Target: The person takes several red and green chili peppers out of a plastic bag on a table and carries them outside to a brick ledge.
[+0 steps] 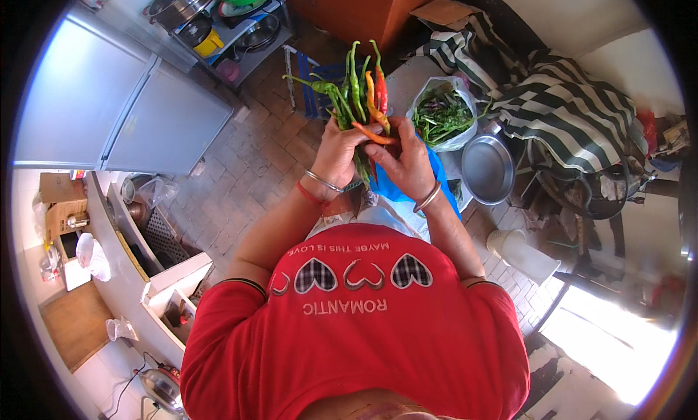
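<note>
A bunch of long green chili peppers [355, 87], with red and orange ones among them, is held up in front of me. My left hand [339, 153] is closed around the lower part of the bunch. At its right side, the fingers of my right hand [404, 158] touch an orange chili pepper [375, 134] that lies across the bunch. Beneath my right hand is a blue plastic bag [388, 186], partly hidden. A clear plastic bag of leafy greens [444, 114] stands beyond my right hand, with a round metal basin [488, 169] beside it.
A striped cloth [567, 109] covers things at the right. A white plastic basket [507, 245] lies on the brick floor [229, 185]. Shelving with pots [259, 33] stands at the upper left, near a refrigerator [120, 103]. Open drawers [174, 273] jut out at the left.
</note>
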Demonstrator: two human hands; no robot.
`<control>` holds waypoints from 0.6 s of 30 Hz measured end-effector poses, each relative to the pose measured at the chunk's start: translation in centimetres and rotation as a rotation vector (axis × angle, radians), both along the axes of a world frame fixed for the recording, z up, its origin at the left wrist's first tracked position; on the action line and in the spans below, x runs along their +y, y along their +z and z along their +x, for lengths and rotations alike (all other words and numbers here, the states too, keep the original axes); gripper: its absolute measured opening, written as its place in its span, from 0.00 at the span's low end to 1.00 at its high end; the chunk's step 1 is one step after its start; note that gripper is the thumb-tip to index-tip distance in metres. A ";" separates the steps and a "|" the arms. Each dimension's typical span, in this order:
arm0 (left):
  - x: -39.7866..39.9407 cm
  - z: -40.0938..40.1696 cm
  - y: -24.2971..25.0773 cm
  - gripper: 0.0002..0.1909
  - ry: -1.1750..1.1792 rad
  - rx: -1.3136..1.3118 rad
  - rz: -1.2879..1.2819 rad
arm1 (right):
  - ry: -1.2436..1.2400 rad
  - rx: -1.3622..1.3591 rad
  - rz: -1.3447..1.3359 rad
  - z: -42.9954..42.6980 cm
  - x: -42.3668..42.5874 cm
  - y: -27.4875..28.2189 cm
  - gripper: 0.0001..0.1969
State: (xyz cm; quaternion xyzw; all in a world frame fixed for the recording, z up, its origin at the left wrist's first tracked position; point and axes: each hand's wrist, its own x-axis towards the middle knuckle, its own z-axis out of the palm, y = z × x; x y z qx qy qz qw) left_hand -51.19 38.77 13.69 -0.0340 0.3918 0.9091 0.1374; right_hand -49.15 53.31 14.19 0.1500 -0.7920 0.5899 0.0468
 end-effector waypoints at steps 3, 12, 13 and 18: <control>-0.5 1.6 0.4 0.16 0.030 -0.045 0.024 | 0.025 0.034 0.194 1.3 -0.5 1.3 0.19; -1.9 2.9 -0.9 0.09 -0.191 -0.161 0.176 | 0.025 -0.568 -0.535 3.5 1.3 -1.5 0.16; -1.9 2.8 -1.3 0.08 -0.210 -0.191 0.199 | 0.022 -0.577 -0.613 3.7 1.2 -1.2 0.17; -0.6 2.3 -3.1 0.08 -0.169 -0.234 0.175 | 0.018 -0.633 -0.789 3.4 2.2 -2.0 0.17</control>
